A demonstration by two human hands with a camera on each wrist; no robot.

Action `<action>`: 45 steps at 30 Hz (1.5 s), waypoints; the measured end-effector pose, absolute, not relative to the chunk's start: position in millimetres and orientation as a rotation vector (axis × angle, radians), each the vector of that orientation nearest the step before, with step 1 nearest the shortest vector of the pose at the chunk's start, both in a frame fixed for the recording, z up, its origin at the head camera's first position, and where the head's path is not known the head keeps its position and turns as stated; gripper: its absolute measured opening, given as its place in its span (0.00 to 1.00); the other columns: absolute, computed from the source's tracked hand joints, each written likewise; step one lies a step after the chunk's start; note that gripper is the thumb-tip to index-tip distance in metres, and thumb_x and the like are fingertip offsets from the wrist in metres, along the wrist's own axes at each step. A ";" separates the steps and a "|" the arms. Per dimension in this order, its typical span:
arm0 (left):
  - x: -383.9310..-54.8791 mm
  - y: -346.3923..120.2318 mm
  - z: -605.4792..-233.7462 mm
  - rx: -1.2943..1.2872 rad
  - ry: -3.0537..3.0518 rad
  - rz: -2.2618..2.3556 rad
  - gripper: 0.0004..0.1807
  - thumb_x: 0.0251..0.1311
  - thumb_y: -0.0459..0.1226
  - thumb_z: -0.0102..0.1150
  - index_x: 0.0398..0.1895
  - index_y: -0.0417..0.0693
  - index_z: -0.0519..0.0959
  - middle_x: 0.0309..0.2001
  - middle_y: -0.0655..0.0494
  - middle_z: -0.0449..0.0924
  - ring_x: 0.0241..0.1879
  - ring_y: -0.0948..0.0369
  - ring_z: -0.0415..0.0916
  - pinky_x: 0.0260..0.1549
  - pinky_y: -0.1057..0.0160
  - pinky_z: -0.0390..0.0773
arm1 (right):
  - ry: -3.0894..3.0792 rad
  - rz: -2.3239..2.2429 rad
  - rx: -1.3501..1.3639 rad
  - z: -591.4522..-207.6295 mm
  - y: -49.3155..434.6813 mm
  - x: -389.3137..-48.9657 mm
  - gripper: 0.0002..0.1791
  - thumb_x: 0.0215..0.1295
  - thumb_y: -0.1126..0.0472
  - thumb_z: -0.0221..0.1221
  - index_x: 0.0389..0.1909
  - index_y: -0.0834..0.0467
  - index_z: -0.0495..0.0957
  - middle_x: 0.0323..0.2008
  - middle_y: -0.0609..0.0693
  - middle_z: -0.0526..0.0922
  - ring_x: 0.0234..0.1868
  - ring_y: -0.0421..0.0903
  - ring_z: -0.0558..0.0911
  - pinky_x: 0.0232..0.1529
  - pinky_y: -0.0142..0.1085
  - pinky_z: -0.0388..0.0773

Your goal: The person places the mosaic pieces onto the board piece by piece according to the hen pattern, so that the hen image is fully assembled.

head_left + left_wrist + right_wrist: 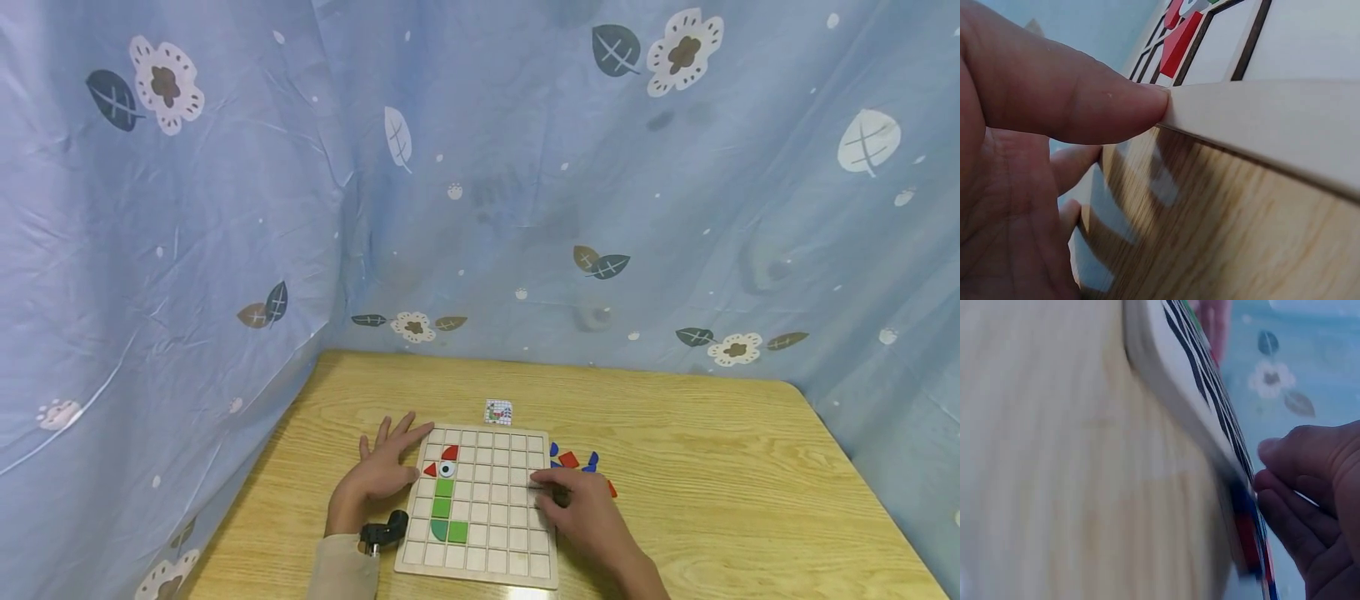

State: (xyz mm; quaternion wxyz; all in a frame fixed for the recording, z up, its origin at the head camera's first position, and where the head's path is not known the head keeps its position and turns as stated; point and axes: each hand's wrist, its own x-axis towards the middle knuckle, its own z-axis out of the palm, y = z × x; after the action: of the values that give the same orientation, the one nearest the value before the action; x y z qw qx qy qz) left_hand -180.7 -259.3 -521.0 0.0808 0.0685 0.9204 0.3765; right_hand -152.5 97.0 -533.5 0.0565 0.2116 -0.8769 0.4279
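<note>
A wooden grid board (480, 567) lies on the table. My left hand (386, 471) is spread at its left edge, thumb and index fingertip touching the frame. On the board's left side sit a red quarter-round piece (450, 452), a red triangle (431, 470), an eye tile (446, 469), green squares (444, 487) in a column, a darker green rounded piece (438, 530) and another green square (457, 532) beside it. My right hand (581, 508) hovers at the board's right edge, fingers loosely bent; a gap shows between thumb and index finger, with no piece visible there.
Loose blue pieces (592, 460) and red pieces (568, 459) lie right of the board, some partly hidden by the right hand. A small printed pattern card (498, 412) is behind the board. Blue patterned cloth (480, 208) hangs around the table (720, 467).
</note>
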 end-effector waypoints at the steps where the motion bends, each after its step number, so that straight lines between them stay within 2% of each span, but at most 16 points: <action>1: -180.8 -259.4 -521.3 0.207 2.749 1.128 0.45 0.58 0.26 0.64 0.82 0.52 0.71 0.89 0.37 0.50 0.87 0.29 0.27 0.74 0.18 0.19 | -2.666 1.315 0.614 -533.9 103.6 -152.3 0.15 0.62 0.70 0.76 0.48 0.54 0.93 0.45 0.44 0.95 0.47 0.41 0.92 0.47 0.33 0.89; 7: -180.6 -259.9 -522.4 0.210 2.728 1.140 0.45 0.57 0.26 0.62 0.83 0.53 0.71 0.89 0.39 0.48 0.88 0.30 0.26 0.74 0.18 0.18 | -2.674 1.329 0.438 -535.1 132.8 -143.1 0.16 0.61 0.68 0.78 0.47 0.49 0.93 0.45 0.40 0.94 0.48 0.40 0.93 0.51 0.33 0.89; 15: -180.1 -260.1 -521.4 0.212 2.726 1.137 0.46 0.57 0.26 0.62 0.83 0.53 0.71 0.89 0.39 0.48 0.88 0.31 0.26 0.74 0.18 0.18 | -2.703 1.378 0.229 -528.2 154.8 -118.7 0.17 0.59 0.70 0.78 0.45 0.48 0.93 0.44 0.40 0.94 0.47 0.36 0.92 0.48 0.28 0.88; 19: -179.9 -261.4 -520.9 0.217 2.714 1.147 0.46 0.58 0.26 0.61 0.84 0.53 0.70 0.90 0.39 0.47 0.88 0.31 0.24 0.74 0.19 0.17 | -2.731 1.277 0.308 -526.8 163.1 -122.4 0.18 0.58 0.71 0.78 0.46 0.48 0.93 0.46 0.39 0.94 0.51 0.37 0.91 0.51 0.29 0.88; 24: -179.2 -262.4 -521.5 0.219 2.704 1.151 0.45 0.59 0.26 0.62 0.84 0.54 0.69 0.90 0.40 0.46 0.88 0.31 0.23 0.74 0.19 0.16 | -2.710 1.064 0.630 -528.5 172.3 -134.9 0.20 0.57 0.71 0.78 0.48 0.48 0.93 0.46 0.38 0.94 0.51 0.37 0.91 0.52 0.34 0.89; 27: -178.9 -262.1 -522.2 0.220 2.712 1.137 0.45 0.60 0.26 0.62 0.84 0.54 0.69 0.90 0.40 0.47 0.88 0.31 0.24 0.74 0.18 0.17 | -2.698 1.021 0.757 -530.0 177.4 -138.7 0.19 0.59 0.69 0.77 0.48 0.46 0.92 0.46 0.38 0.94 0.50 0.35 0.91 0.51 0.34 0.89; 30: -179.0 -261.6 -522.5 0.220 2.722 1.129 0.45 0.59 0.27 0.62 0.84 0.55 0.70 0.90 0.40 0.48 0.88 0.31 0.24 0.74 0.18 0.18 | -2.706 1.030 0.750 -530.6 183.2 -136.4 0.18 0.60 0.68 0.77 0.47 0.46 0.92 0.45 0.38 0.94 0.50 0.35 0.90 0.50 0.33 0.89; 37: -179.0 -261.2 -521.7 0.217 2.714 1.143 0.45 0.59 0.26 0.62 0.84 0.55 0.70 0.90 0.40 0.47 0.88 0.31 0.24 0.74 0.19 0.17 | -2.860 1.090 0.526 -528.6 197.7 -118.7 0.15 0.62 0.65 0.77 0.47 0.46 0.92 0.45 0.37 0.94 0.49 0.32 0.89 0.51 0.32 0.88; 45: -179.0 -260.6 -520.7 0.212 2.731 1.126 0.45 0.59 0.27 0.63 0.84 0.55 0.70 0.90 0.39 0.48 0.88 0.31 0.25 0.74 0.18 0.17 | -2.855 1.082 0.528 -528.4 198.2 -118.4 0.19 0.60 0.69 0.76 0.49 0.46 0.92 0.47 0.37 0.94 0.51 0.34 0.90 0.52 0.33 0.89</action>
State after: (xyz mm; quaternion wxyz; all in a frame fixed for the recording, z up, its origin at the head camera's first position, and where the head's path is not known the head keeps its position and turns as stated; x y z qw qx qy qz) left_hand -179.0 -260.6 -520.7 0.0898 0.0714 0.9184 0.3788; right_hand -118.4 198.2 -528.4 0.0215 0.1703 -0.9212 0.3492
